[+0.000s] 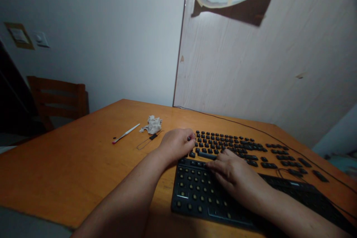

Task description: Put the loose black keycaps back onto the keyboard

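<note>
Keycaps [231, 145] lay in loose rows on the desk [69, 167], just beyond the stripped keyboard [195, 193] near its right edge. Our left hand [177, 144] curled narrow at the rows' left end; we could not tell whether its grip pinched a cap. Our right hand [237, 176] lay slack on the keyboard, holding nothing. We judged a careless wrist sweep could scatter caps or snag the cable [237, 122]. Open room lay leftward, past the tissue [153, 124].
</note>
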`<state>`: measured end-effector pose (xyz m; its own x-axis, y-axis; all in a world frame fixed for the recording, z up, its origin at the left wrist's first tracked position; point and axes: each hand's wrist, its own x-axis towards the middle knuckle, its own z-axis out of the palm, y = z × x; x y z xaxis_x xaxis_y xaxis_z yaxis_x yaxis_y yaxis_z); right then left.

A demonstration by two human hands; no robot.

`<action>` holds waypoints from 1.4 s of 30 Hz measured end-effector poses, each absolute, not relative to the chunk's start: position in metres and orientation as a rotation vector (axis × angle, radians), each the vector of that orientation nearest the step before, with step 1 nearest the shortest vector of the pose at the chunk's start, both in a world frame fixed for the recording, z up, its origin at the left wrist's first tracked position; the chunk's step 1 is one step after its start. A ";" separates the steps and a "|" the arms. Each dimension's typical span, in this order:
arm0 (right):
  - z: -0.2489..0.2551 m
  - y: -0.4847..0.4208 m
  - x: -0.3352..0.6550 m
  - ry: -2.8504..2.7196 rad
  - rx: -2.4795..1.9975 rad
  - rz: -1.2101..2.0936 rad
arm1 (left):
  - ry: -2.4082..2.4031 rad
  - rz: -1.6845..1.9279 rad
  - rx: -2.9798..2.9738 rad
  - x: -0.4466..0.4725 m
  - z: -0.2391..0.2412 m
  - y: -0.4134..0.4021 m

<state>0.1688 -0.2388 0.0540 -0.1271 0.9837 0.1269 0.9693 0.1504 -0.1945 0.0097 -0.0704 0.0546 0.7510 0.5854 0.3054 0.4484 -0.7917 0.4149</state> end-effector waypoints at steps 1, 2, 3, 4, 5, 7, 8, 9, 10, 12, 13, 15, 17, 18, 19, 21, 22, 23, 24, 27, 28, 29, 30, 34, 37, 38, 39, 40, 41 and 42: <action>0.054 -0.239 0.168 -2.205 -1.914 0.091 | 0.805 0.607 2.634 0.010 0.055 -0.070; 0.055 -0.238 0.168 -2.208 -1.917 0.087 | 0.809 0.602 2.635 0.010 0.055 -0.070; 0.055 -0.238 0.168 -2.208 -1.921 0.080 | 0.814 0.598 2.637 0.010 0.055 -0.070; 0.055 -0.238 0.168 -2.206 -1.925 0.076 | 0.818 0.596 2.638 0.010 0.055 -0.069; 0.055 -0.238 0.168 -2.206 -1.927 0.074 | 0.819 0.598 2.639 0.010 0.055 -0.069; 0.054 -0.237 0.168 -2.211 -1.924 0.070 | 0.811 0.609 2.640 0.010 0.054 -0.069; 0.054 -0.237 0.169 -2.216 -1.918 0.072 | 0.806 0.617 2.641 0.010 0.054 -0.069; 0.053 -0.237 0.170 -2.215 -1.912 0.070 | 0.801 0.624 2.642 0.010 0.054 -0.069; 0.052 -0.237 0.171 -2.210 -1.909 0.065 | 0.799 0.628 2.643 0.010 0.053 -0.068; 0.051 -0.237 0.172 -2.207 -1.914 0.054 | 0.796 0.636 2.644 0.010 0.052 -0.068; 0.050 -0.237 0.173 -2.210 -1.919 0.050 | 0.795 0.641 2.644 0.010 0.052 -0.067; 0.051 -0.237 0.173 -2.219 -1.922 0.047 | 0.791 0.653 2.644 0.010 0.051 -0.067; 0.053 -0.236 0.171 -2.213 -1.913 0.051 | 0.798 0.661 2.641 0.010 0.050 -0.066; 0.054 -0.235 0.169 -2.205 -1.907 0.050 | 0.807 0.659 2.641 0.011 0.049 -0.066; 0.056 -0.234 0.167 -2.200 -1.902 0.046 | 0.817 0.657 2.641 0.011 0.049 -0.066; 0.058 -0.233 0.164 -2.201 -1.895 0.037 | 0.834 0.655 2.646 0.011 0.049 -0.065; 0.058 -0.231 0.162 -2.207 -1.895 0.036 | 0.838 0.655 2.649 0.011 0.049 -0.065; 0.057 -0.230 0.160 -2.216 -1.896 0.038 | 0.840 0.658 2.653 0.011 0.049 -0.065; 0.056 -0.229 0.159 -2.224 -1.898 0.045 | 0.841 0.664 2.656 0.010 0.049 -0.064; 0.052 -0.227 0.158 -2.241 -1.903 0.078 | 0.833 0.695 2.662 0.010 0.047 -0.063; 0.051 -0.227 0.158 -2.237 -1.904 0.080 | 0.827 0.706 2.663 0.010 0.047 -0.062; 0.051 -0.227 0.159 -2.231 -1.906 0.078 | 0.820 0.712 2.663 0.010 0.047 -0.062; 0.051 -0.227 0.159 -2.227 -1.907 0.074 | 0.816 0.712 2.662 0.010 0.047 -0.062; 0.053 -0.226 0.159 -2.234 -1.909 0.068 | 0.841 0.671 2.647 0.010 0.051 -0.065; 0.053 -0.225 0.158 -2.230 -1.923 0.066 | 0.862 0.656 2.631 0.009 0.053 -0.066; 0.053 -0.225 0.158 -2.228 -1.926 0.067 | 0.862 0.655 2.628 0.009 0.053 -0.067; 0.054 -0.224 0.158 -2.227 -1.927 0.071 | 0.858 0.655 2.629 0.009 0.053 -0.067; 0.054 -0.224 0.158 -2.229 -1.928 0.076 | 0.853 0.658 2.633 0.009 0.053 -0.066; 0.054 -0.224 0.158 -2.232 -1.927 0.079 | 0.846 0.664 2.639 0.009 0.052 -0.066; 0.055 -0.223 0.158 -2.233 -1.927 0.078 | 0.840 0.673 2.647 0.009 0.051 -0.066</action>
